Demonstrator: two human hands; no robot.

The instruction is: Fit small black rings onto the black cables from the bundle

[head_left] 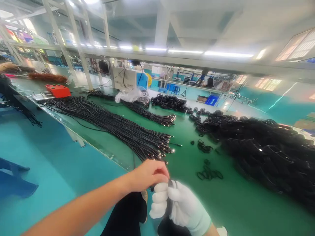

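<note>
My right hand (182,206), in a white glove, is closed around a bundle of black cable (169,206) low in the middle of the view, over my lap. Bare and bent at the wrist, my left hand (151,173) meets the top of that bundle. Its thumb and fingers are pinched together there, and what lies between them is hidden. Just beyond my hands, a long bunch of loose black cables (118,127) stretches over the green tabletop (187,183), shiny metal plugs at its near end.
A large heap of coiled black cables (265,147) covers the table's right side. Small black rings (209,172) lie nearer. A second cable bunch (147,113), a clear plastic bag (133,95), a red box (57,90) and a white-and-blue machine (130,78) stand farther back.
</note>
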